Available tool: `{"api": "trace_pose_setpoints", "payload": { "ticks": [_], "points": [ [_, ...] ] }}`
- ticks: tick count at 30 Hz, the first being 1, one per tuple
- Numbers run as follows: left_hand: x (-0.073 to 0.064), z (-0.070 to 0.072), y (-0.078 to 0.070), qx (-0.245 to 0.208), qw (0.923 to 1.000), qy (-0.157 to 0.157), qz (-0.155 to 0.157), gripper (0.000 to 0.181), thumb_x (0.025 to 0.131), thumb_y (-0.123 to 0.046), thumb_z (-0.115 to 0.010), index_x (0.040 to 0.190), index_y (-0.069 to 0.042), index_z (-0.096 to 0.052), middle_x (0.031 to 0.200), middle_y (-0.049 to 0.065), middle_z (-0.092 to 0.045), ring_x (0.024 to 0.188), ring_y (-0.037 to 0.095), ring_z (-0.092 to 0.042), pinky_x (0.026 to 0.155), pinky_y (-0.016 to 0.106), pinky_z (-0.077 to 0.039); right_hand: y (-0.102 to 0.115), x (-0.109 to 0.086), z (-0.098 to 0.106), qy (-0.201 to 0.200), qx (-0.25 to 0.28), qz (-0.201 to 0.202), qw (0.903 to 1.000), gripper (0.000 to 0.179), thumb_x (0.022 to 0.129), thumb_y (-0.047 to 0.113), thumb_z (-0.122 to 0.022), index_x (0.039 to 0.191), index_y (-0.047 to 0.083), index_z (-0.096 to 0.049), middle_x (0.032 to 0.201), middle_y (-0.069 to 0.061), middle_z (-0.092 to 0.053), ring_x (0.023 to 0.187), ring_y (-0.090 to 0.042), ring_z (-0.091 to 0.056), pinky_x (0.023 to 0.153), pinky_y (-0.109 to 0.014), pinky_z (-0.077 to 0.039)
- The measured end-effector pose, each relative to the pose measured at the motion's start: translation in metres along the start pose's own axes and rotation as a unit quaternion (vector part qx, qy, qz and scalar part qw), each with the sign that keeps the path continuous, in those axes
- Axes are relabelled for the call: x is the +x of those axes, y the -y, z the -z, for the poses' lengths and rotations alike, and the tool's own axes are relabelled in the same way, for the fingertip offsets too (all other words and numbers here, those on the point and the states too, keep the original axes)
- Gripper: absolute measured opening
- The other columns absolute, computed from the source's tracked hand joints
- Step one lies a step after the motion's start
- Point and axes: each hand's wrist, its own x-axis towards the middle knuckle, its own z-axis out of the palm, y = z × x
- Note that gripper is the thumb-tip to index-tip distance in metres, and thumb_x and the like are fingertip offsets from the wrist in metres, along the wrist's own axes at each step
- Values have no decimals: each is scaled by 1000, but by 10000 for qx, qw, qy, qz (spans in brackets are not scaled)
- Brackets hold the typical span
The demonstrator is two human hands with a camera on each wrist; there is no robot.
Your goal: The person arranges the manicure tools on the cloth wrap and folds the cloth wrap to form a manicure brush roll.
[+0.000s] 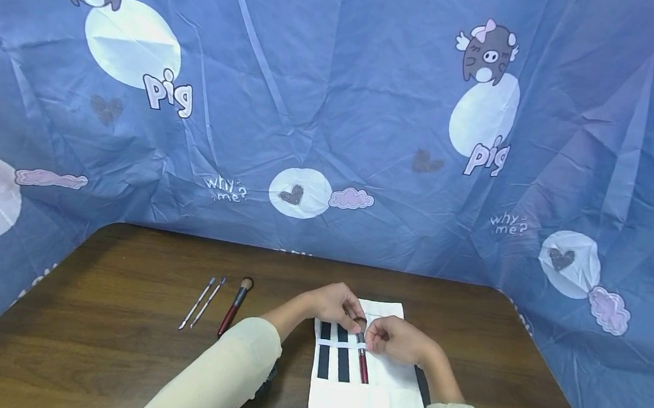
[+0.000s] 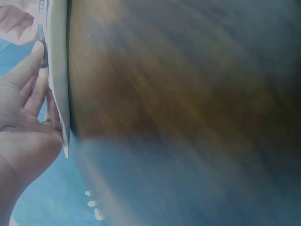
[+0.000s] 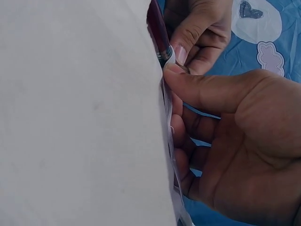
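A white fabric brush roll (image 1: 346, 401) with black strips lies unrolled on the table, a white elastic band (image 1: 328, 343) running across it. One makeup brush with a red handle (image 1: 363, 367) lies along the roll, passing under the band. My left hand (image 1: 336, 305) pinches this brush near its bristle end, thumb and fingertips at the dark ferrule. Just to the right, my right hand (image 1: 399, 340) pinches the elastic band beside the brush. In the right wrist view the thumb (image 3: 207, 89) presses the band's edge close to the red handle (image 3: 159, 28); the roll's white underside hides the rest.
On the brown wooden table (image 1: 150, 259), left of the roll, lie another red-handled brush (image 1: 235, 307) and two thin metal tools (image 1: 196, 303) (image 1: 208, 303). A blue printed cloth (image 1: 310, 130) hangs behind the table and along its sides.
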Motion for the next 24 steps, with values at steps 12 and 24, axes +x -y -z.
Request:
{"api": "trace_pose_setpoints", "payload": {
  "ticks": [12,24],
  "points": [
    [1,0,1,37,10000,22,-5,18,83,-9,-85,100,-10,-79,88,-4,-75,82,4,-65,80,22,-52,-5,-5,14,34,-214,-279,9994,11,90,0,-73,95,7,-68,81,0,-63,77,-16,-56,73,-32,-45],
    [-2,2,0,242,9997,-29,46,18,84,-13,-85,102,-12,-79,88,-8,-73,86,4,-65,85,23,-51,-21,-16,25,-68,-213,-450,9987,17,85,2,-80,97,14,-76,80,1,-62,75,-16,-54,69,-31,-44]
  ]
}}
